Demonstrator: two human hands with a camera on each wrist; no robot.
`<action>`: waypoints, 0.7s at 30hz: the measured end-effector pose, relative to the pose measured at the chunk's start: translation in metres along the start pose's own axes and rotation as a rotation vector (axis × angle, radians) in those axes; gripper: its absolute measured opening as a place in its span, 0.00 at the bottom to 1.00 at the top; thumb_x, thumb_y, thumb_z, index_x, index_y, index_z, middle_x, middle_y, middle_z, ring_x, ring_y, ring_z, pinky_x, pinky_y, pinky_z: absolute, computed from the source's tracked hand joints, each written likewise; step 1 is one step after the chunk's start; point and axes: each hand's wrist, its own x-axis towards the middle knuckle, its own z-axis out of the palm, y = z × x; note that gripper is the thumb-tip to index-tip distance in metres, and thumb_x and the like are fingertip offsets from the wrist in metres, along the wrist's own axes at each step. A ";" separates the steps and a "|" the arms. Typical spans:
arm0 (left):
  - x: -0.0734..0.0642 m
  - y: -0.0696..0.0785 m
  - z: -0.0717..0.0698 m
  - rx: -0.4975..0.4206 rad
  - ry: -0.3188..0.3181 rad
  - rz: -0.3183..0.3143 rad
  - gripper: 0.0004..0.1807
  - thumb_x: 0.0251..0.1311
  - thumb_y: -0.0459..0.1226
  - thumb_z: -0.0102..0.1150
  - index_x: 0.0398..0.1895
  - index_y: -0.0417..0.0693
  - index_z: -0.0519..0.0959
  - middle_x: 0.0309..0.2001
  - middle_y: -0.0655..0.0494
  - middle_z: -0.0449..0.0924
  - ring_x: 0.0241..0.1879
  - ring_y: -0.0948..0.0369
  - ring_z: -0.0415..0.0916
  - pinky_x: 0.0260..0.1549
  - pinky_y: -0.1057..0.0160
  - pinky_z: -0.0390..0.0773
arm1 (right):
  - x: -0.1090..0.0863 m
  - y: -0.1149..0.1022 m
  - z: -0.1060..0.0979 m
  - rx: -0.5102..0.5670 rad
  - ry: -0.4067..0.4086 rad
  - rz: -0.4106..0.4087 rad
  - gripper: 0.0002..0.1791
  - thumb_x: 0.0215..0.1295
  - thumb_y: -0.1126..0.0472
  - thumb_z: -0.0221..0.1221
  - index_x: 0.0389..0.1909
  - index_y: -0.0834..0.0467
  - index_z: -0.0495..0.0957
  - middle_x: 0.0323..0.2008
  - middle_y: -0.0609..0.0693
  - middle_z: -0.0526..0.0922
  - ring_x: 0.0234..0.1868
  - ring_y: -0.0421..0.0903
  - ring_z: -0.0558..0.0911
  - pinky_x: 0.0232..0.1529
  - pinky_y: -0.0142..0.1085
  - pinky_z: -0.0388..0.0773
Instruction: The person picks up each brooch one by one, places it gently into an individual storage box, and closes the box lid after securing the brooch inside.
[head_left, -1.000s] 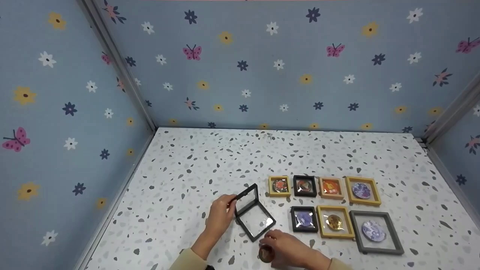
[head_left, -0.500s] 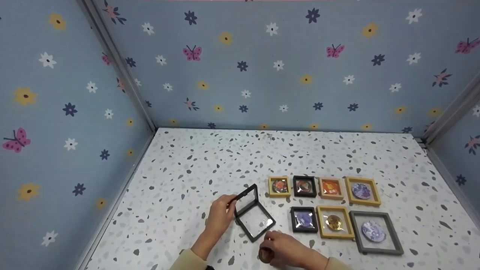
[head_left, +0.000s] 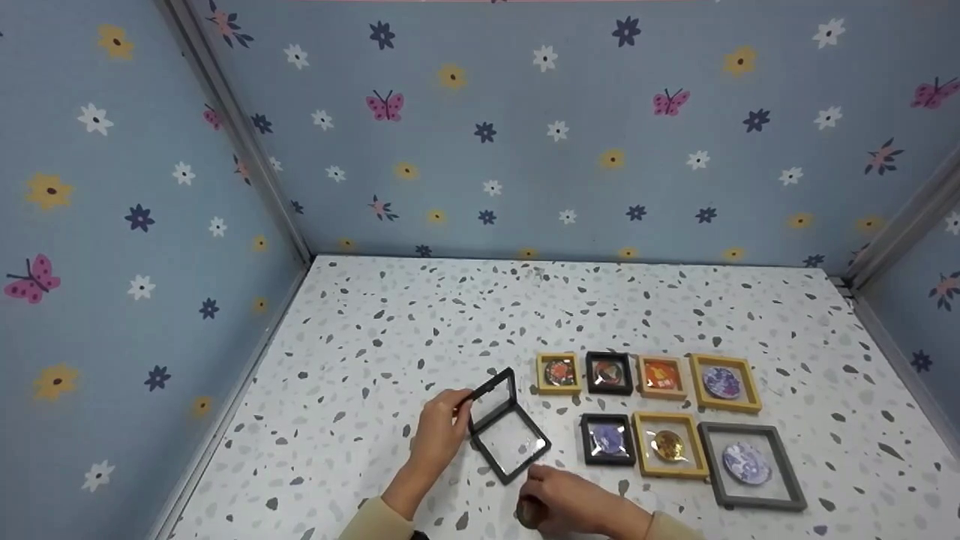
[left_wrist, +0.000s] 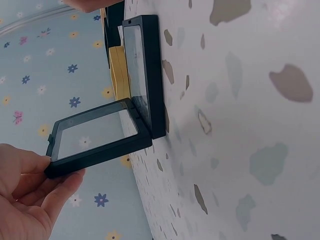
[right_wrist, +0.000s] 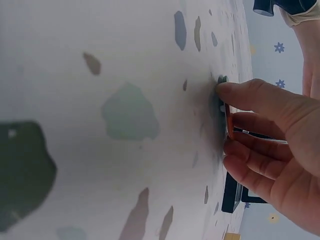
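Observation:
My left hand [head_left: 437,433] pinches the raised half of a black hinged display frame [head_left: 490,463] with clear film windows. Its other half lies flat on the table, and the left wrist view shows the two halves apart at the hinge [left_wrist: 142,125]. Just in front of the frame, my right hand [head_left: 574,501] pinches a small dark brownish round disc [head_left: 528,513] between thumb and fingers. In the right wrist view the disc [right_wrist: 228,117] appears nearly edge-on, close to the table, with a reddish rim; its face is mostly hidden.
Right of the hands, several closed display frames lie in two rows, each with a round piece inside: a small yellow frame [head_left: 541,375], a black frame [head_left: 587,450], a grey frame [head_left: 791,466] and others. Patterned panels [head_left: 525,187] border the speckled table [head_left: 390,322].
The right hand has shifted slightly toward the person and the disc has turned, so less of its face shows. The left hand and the opened frame have stayed in place.

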 end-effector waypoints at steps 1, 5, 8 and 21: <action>0.000 0.000 0.000 0.002 0.000 -0.001 0.06 0.55 0.27 0.54 0.35 0.36 0.79 0.31 0.52 0.78 0.32 0.62 0.76 0.30 0.70 0.76 | 0.000 0.000 0.001 0.007 0.001 -0.002 0.16 0.30 0.66 0.65 0.27 0.55 0.75 0.24 0.43 0.65 0.23 0.34 0.65 0.25 0.18 0.60; 0.000 0.001 -0.001 0.006 -0.008 -0.012 0.06 0.55 0.28 0.54 0.35 0.36 0.79 0.31 0.52 0.78 0.31 0.62 0.75 0.30 0.71 0.76 | 0.001 0.001 0.001 0.013 -0.001 0.001 0.16 0.29 0.66 0.64 0.26 0.55 0.75 0.24 0.44 0.66 0.23 0.34 0.65 0.25 0.18 0.60; 0.000 0.001 -0.001 0.002 -0.017 -0.020 0.07 0.55 0.28 0.54 0.36 0.36 0.79 0.31 0.52 0.78 0.32 0.62 0.76 0.30 0.70 0.76 | 0.001 0.001 0.001 0.013 -0.013 0.006 0.16 0.30 0.66 0.65 0.26 0.55 0.74 0.24 0.44 0.67 0.23 0.33 0.65 0.25 0.18 0.60; 0.000 0.000 -0.001 -0.011 -0.014 -0.004 0.06 0.55 0.27 0.54 0.35 0.35 0.79 0.31 0.52 0.78 0.32 0.61 0.76 0.30 0.69 0.76 | 0.009 0.005 -0.007 -0.005 0.003 0.024 0.19 0.31 0.64 0.68 0.31 0.58 0.76 0.30 0.45 0.71 0.29 0.35 0.71 0.33 0.20 0.68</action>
